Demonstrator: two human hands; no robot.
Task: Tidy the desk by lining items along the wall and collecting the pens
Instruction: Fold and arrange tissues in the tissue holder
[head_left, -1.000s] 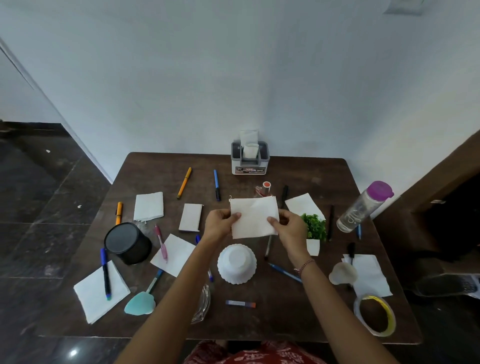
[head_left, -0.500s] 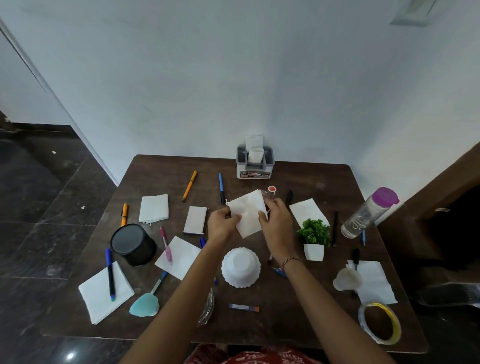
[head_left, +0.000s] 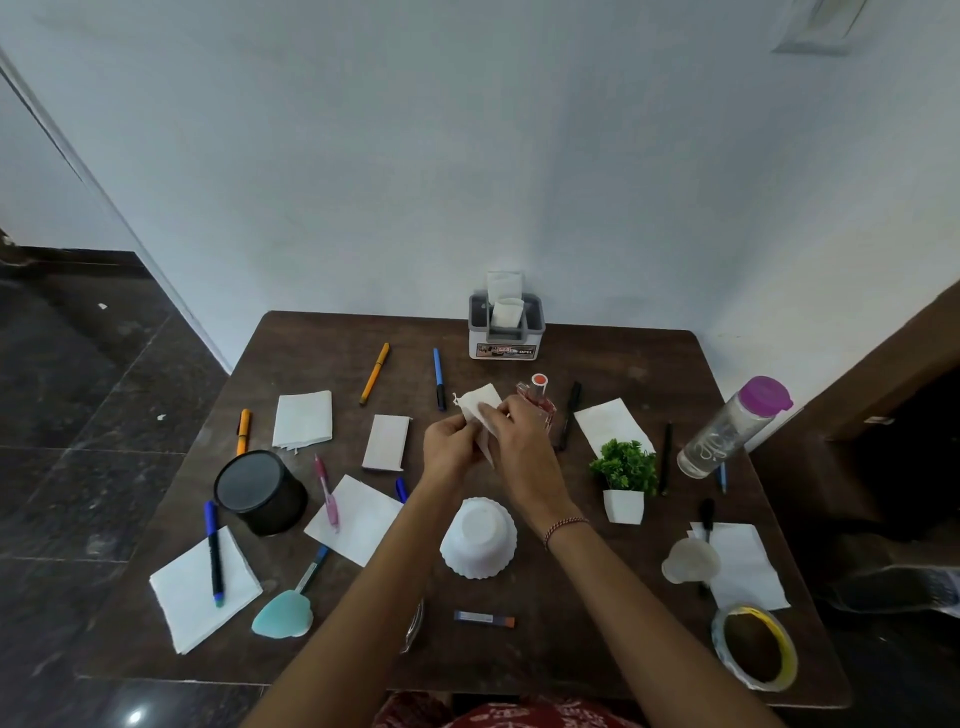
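Above the middle of the brown desk (head_left: 639, 358), my left hand (head_left: 449, 444) and my right hand (head_left: 519, 436) are pressed close together, both pinching a white paper napkin (head_left: 479, 408) that is folded over between them. Pens lie scattered: an orange pen (head_left: 375, 373), a blue pen (head_left: 439, 378), a pink pen (head_left: 327, 491), a short orange pen (head_left: 243, 430) and a blue marker (head_left: 214, 552) on a napkin. A grey-and-white holder (head_left: 506, 332) with folded napkins in it stands against the wall.
A black tin (head_left: 260, 491), an upturned white bowl (head_left: 478, 535), a small potted plant (head_left: 625, 478), a purple-capped bottle (head_left: 732, 426), a tape roll (head_left: 754, 652), a perfume bottle (head_left: 540, 397) and several loose napkins, such as one (head_left: 303, 418) at left, crowd the desk.
My hands have come together and folded the napkin, which was spread flat between them a second ago. My head has dropped slightly nearer the desk.
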